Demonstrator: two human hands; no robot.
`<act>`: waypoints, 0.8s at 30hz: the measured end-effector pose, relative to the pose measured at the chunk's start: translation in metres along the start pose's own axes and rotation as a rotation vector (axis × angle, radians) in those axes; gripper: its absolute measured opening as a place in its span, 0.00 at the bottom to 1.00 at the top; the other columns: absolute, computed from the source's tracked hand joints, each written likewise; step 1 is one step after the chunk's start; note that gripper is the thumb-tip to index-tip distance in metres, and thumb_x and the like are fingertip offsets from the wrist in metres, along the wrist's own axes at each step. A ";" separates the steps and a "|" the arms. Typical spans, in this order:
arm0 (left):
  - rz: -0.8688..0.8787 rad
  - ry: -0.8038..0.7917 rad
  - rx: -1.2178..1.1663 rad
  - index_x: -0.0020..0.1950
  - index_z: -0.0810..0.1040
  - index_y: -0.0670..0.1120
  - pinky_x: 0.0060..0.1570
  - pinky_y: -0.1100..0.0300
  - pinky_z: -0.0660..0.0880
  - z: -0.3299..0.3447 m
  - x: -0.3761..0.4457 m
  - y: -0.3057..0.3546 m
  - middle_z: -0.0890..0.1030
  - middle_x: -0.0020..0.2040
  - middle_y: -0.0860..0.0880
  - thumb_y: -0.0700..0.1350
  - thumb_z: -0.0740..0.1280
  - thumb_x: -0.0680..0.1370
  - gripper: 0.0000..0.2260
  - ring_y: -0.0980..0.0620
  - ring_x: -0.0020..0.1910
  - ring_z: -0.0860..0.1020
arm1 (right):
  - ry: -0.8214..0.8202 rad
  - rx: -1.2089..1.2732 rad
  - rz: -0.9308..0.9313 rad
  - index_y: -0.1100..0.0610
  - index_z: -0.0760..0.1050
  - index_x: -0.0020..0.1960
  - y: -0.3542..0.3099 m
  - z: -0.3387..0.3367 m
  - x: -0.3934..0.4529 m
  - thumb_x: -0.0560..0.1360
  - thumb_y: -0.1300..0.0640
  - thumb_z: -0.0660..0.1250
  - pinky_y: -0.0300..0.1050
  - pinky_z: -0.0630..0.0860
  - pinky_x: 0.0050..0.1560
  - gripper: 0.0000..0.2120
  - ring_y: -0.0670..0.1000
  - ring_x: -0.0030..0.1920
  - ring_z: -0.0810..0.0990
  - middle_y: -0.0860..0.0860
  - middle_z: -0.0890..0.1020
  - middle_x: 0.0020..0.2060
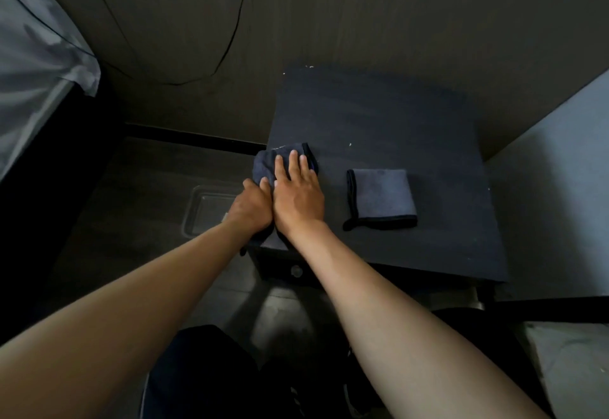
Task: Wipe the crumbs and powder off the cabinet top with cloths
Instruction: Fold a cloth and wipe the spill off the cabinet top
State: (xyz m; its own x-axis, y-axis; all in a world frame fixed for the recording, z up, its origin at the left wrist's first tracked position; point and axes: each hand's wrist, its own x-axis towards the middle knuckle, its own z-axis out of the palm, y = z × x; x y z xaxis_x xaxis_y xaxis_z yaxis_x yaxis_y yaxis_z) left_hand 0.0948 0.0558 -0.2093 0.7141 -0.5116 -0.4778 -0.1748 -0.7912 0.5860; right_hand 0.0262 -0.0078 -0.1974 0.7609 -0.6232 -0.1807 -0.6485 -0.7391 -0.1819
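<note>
My right hand (296,193) lies flat, fingers straight, pressing the dark cloth (263,165) onto the cabinet top (379,122) at its nine o'clock edge, so crumbs get pushed over the side. My left hand (250,207) seems to cup the cloth's hanging part, though it's dim there. The spare cloth (382,199) waits folded toward three o'clock, long axis running twelve-to-six.
</note>
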 end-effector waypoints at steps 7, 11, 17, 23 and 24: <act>-0.161 0.011 -0.240 0.70 0.71 0.35 0.68 0.48 0.68 -0.009 0.040 -0.016 0.74 0.68 0.33 0.50 0.47 0.86 0.24 0.38 0.68 0.72 | -0.084 -0.097 -0.096 0.51 0.48 0.80 -0.032 0.003 0.053 0.85 0.49 0.50 0.50 0.41 0.77 0.26 0.53 0.78 0.39 0.52 0.42 0.79; -0.154 -0.046 -0.419 0.72 0.69 0.38 0.70 0.48 0.67 -0.009 0.044 -0.011 0.73 0.69 0.36 0.50 0.48 0.86 0.23 0.41 0.68 0.72 | -0.055 -0.049 -0.092 0.58 0.42 0.80 -0.026 0.003 0.059 0.85 0.53 0.48 0.49 0.43 0.77 0.27 0.52 0.79 0.41 0.53 0.41 0.79; 0.141 0.096 -0.165 0.75 0.63 0.41 0.66 0.51 0.65 -0.004 0.040 0.016 0.70 0.72 0.37 0.47 0.50 0.85 0.20 0.39 0.70 0.69 | 0.005 0.025 0.105 0.63 0.38 0.78 0.004 -0.004 0.042 0.85 0.51 0.46 0.51 0.42 0.78 0.29 0.55 0.78 0.40 0.59 0.39 0.78; 0.313 0.229 0.294 0.80 0.44 0.38 0.78 0.51 0.44 0.005 0.032 0.016 0.45 0.81 0.42 0.49 0.49 0.85 0.28 0.46 0.80 0.42 | 0.029 0.045 0.172 0.63 0.38 0.78 0.018 -0.005 0.029 0.85 0.49 0.46 0.51 0.42 0.78 0.30 0.56 0.78 0.39 0.59 0.40 0.78; 0.321 0.237 0.363 0.80 0.43 0.39 0.78 0.51 0.44 0.006 0.030 0.018 0.43 0.81 0.43 0.49 0.48 0.85 0.28 0.47 0.80 0.41 | 0.032 0.054 0.177 0.63 0.38 0.78 0.021 -0.005 0.027 0.85 0.49 0.46 0.51 0.42 0.78 0.30 0.56 0.78 0.39 0.59 0.40 0.78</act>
State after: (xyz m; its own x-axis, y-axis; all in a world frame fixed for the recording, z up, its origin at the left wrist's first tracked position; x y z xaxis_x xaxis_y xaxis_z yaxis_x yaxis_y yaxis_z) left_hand 0.1085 0.0244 -0.2171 0.7126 -0.6901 -0.1266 -0.6021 -0.6941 0.3946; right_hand 0.0334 -0.0417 -0.2016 0.6349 -0.7504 -0.1839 -0.7715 -0.6032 -0.2023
